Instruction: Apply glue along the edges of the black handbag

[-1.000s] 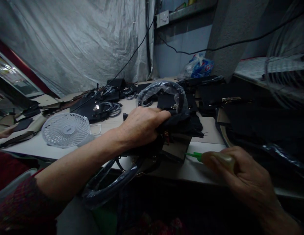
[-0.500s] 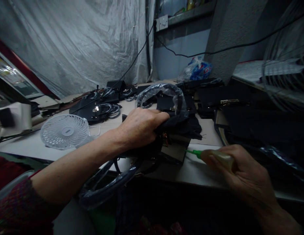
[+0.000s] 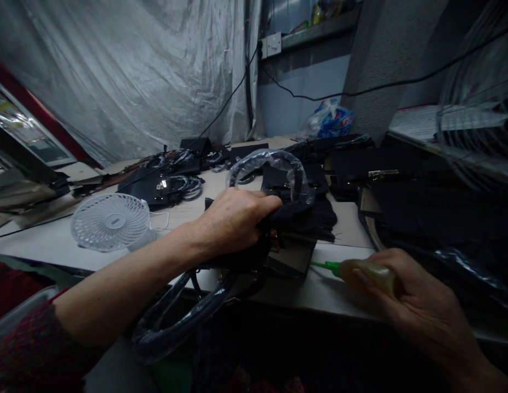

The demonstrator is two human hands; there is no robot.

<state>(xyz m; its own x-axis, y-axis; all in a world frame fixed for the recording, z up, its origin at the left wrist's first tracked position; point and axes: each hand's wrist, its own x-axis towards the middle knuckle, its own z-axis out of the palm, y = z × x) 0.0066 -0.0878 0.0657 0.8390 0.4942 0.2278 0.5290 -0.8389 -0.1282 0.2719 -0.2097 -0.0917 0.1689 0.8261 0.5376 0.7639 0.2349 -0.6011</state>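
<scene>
A black handbag [image 3: 297, 221] lies at the table's front edge, its beige inner side partly showing. My left hand [image 3: 240, 221] is closed on its dark fabric, and the fingertips are hidden in the folds. One plastic-wrapped handle [image 3: 270, 158] arches up behind that hand; another wrapped handle [image 3: 188, 319] hangs over the front edge. In my right hand [image 3: 413, 289] is a soft yellowish squeeze bottle [image 3: 371, 275] with a green nozzle [image 3: 331, 266]. Its thin tip points left, close to the bag's right edge; I cannot tell whether it touches.
A small white fan [image 3: 110, 221] stands at the left. More black handbags [image 3: 167, 183] lie across the table's back, with larger black pieces [image 3: 442, 213] piled at the right. A clear bag with blue packaging [image 3: 330, 117] sits by the wall. A black cable [image 3: 360, 93] hangs across.
My right hand and the bottle have shifted slightly down and right. My left hand keeps its grip on the handbag. A blurred pale object at the far left is gone from its spot.
</scene>
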